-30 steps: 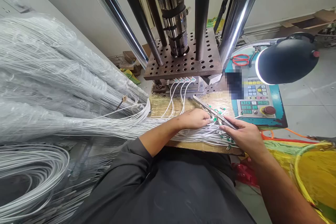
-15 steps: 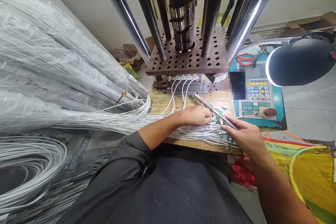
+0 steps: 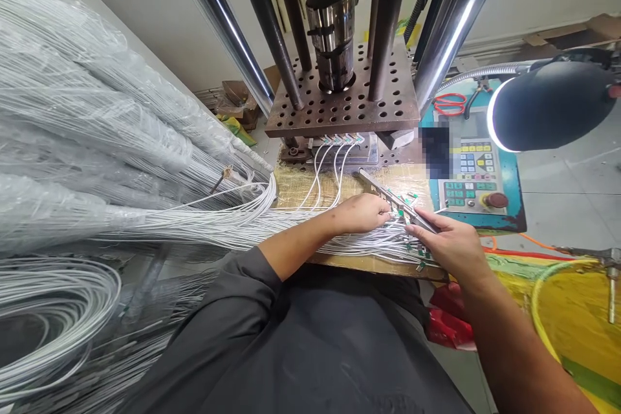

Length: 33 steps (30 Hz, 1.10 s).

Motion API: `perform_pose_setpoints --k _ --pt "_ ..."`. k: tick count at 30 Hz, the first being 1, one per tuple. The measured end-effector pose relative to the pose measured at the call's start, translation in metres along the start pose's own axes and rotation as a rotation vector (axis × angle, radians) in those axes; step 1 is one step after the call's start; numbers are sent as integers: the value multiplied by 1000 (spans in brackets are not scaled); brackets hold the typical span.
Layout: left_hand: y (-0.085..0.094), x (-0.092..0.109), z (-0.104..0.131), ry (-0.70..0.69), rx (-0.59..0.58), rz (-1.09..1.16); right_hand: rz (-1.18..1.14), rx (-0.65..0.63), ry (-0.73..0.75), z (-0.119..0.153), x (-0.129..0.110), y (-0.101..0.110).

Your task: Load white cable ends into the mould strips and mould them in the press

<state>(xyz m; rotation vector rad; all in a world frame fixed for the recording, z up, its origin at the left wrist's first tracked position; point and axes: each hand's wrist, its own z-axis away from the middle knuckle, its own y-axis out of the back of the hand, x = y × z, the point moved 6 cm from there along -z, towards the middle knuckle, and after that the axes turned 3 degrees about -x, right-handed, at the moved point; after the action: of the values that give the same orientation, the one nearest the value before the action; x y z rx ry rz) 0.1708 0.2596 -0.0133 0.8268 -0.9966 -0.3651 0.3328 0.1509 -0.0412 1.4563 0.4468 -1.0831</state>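
Observation:
My right hand (image 3: pixel 452 242) grips the near end of a narrow metal bar (image 3: pixel 376 184) between thumb and fingers. The bar slants from upper left to lower right over the bench. My left hand (image 3: pixel 365 212) is closed, its fingertips pinching a white cable end close beside the bar; the fingers partly hide it. Small green-and-metal cable ends (image 3: pixel 420 265) lie around and under the bar. Many white cables (image 3: pixel 242 226) run from the left under my left forearm. Behind, several cables (image 3: pixel 317 168) lead into a metal fixture (image 3: pixel 371 150) under the press plate (image 3: pixel 339 119).
Plastic-wrapped cable bundles (image 3: pixel 87 90) fill the left side, with a cable coil (image 3: pixel 92 304) below. A control panel (image 3: pixel 473 174) stands right of the bench, with red-handled scissors (image 3: pixel 450 103) on it. A black lamp (image 3: pixel 553 110) reaches over it. A yellow-lined container (image 3: pixel 582 310) sits lower right.
The whole view has shifted slightly. Both hands stay at the metal bar, the right still gripping it and the left still closed beside it, with only a slight shift of the fingers.

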Motion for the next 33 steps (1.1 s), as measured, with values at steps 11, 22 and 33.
perform_pose_setpoints --k 11,22,33 --pt "-4 8 -2 -35 114 -177 -1 -23 10 1 5 -4" --pt "-5 3 9 40 151 34 -1 -17 5 1 -2 -3" --pt "-5 3 10 94 149 33 -3 28 18 3 1 -1"
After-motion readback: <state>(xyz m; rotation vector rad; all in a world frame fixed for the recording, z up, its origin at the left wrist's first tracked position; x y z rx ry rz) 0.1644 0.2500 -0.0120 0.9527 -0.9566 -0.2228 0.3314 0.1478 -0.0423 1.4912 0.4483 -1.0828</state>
